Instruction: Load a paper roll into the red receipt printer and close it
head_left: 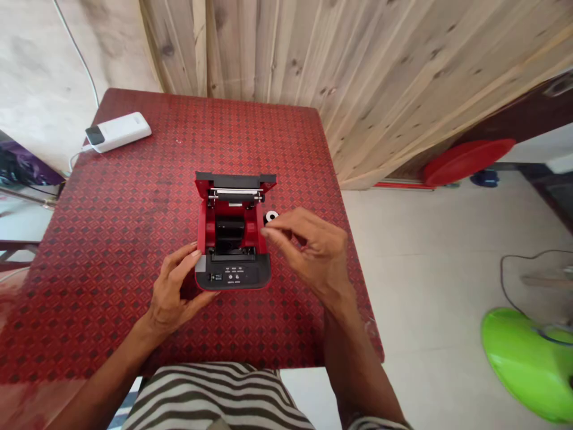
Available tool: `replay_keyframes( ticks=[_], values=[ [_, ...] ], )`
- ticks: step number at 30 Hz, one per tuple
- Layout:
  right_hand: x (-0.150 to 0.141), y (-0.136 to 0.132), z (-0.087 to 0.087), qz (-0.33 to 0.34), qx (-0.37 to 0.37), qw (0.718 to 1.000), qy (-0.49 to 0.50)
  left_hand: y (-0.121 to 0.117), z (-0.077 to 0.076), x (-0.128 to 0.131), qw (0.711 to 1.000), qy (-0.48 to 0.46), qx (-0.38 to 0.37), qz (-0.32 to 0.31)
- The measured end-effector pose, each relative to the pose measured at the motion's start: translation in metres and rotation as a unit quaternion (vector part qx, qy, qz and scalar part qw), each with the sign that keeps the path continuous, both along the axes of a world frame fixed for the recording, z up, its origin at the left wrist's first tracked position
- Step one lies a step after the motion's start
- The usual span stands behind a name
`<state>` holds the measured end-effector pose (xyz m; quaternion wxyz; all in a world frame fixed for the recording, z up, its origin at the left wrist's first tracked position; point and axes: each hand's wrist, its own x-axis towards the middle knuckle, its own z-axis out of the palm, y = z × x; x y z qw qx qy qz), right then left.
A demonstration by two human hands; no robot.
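Note:
A red and black receipt printer [233, 272] sits on the table with its lid [235, 181] raised. Its inner bay is dark and shows no white paper. My left hand [172, 286] grips the front left corner, fingers along the side and thumb at the front edge. By the right wall of the bay, my right hand [308, 245] has thumb and forefinger tips pinched together; whether anything is between them is too small to make out. Just behind those fingertips stands a small white paper roll [271, 216] with a dark core, partly hidden.
The table [111, 221] has a red patterned cover. A white power bank [120, 131] with a cable lies at its far left. Wooden planks [268, 54] rise behind. To the right, a red round object [468, 161] and a green plastic piece [523, 358] are on the floor side.

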<state>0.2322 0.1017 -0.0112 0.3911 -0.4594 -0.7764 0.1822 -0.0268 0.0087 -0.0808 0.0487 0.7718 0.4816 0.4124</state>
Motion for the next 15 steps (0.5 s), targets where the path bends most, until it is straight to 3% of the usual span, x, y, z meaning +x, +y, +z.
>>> replay_keyframes(
  ticks=[3,7,10,15],
  values=[
    [-0.025,-0.005,0.023,0.108,0.007,0.981,-0.163,0.000,0.002,0.001,1.000,-0.002,-0.003,-0.002],
    [-0.056,0.006,0.030,0.118,-0.078,0.908,-0.395,-0.001,0.001,0.000,1.000,-0.001,-0.012,-0.001],
    [-0.071,0.015,0.033,0.122,-0.117,0.877,-0.450,-0.001,0.000,0.000,1.000,0.000,-0.017,-0.003],
    [-0.082,0.023,0.036,0.116,-0.152,0.858,-0.477,-0.001,0.000,0.000,1.000,-0.002,-0.020,-0.001]
  ],
)
